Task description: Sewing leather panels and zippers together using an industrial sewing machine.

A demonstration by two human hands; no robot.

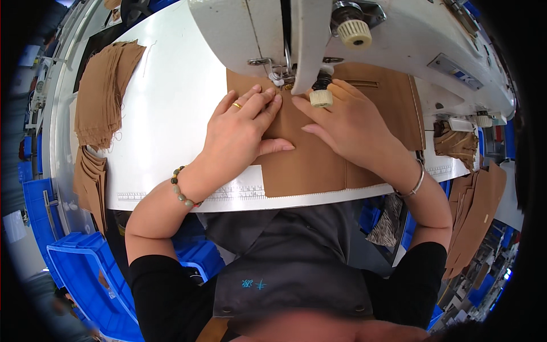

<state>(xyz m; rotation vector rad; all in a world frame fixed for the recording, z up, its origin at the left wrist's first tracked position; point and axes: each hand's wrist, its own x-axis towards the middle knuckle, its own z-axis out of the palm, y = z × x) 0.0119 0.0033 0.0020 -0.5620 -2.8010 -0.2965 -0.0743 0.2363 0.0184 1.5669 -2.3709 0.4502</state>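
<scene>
A brown fabric panel (307, 168) lies flat on the white table under the head of a sewing machine (239, 31). My left hand (245, 122) rests on the panel, its fingertips just in front of the presser foot (279, 80) and its thumb stretched to the right. A ring and a beaded bracelet are on that side. On the panel's right part lies my right hand (353, 117), fingers extended; a cream tension knob (321, 98) hides some of them. Beyond this hand a slit-like zipper opening (359, 84) shows in the panel. The needle's tip cannot be made out.
Stacked brown fabric pieces (105, 97) sit on the table's left, with more pieces (91, 182) hanging over the edge. A bundle of gathered brown pieces (456, 142) is at the right. Brown panels (473, 211) hang beyond it. Blue bins (94, 279) stand lower left.
</scene>
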